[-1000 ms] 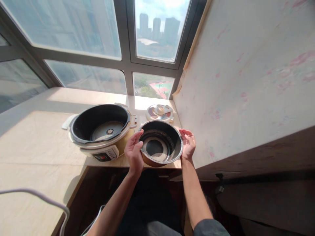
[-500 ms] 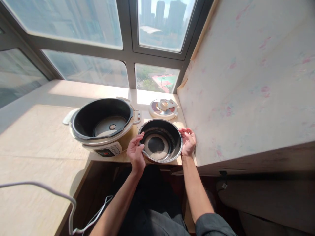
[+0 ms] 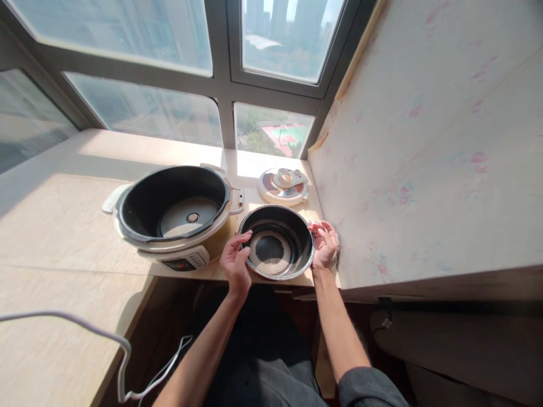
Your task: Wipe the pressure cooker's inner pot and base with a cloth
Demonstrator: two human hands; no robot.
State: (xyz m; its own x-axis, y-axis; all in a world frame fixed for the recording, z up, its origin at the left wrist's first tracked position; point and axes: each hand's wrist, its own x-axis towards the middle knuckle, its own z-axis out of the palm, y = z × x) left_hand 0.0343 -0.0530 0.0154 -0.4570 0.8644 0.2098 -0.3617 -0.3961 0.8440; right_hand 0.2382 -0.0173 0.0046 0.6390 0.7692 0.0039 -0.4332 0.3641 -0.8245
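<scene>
Head view: near the front edge of the table [image 3: 63,226], beside the pressure cooker base [image 3: 180,217], a metal inner pot [image 3: 271,254], likely stiff, fairly light and smooth-sided, is clasped between left grip [image 3: 236,263] and right grip [image 3: 324,247], best held by opposite rims.

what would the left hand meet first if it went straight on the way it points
The left hand would likely meet the pot, right at its fingertips; whether they'd clear the rim is unclear.
</scene>
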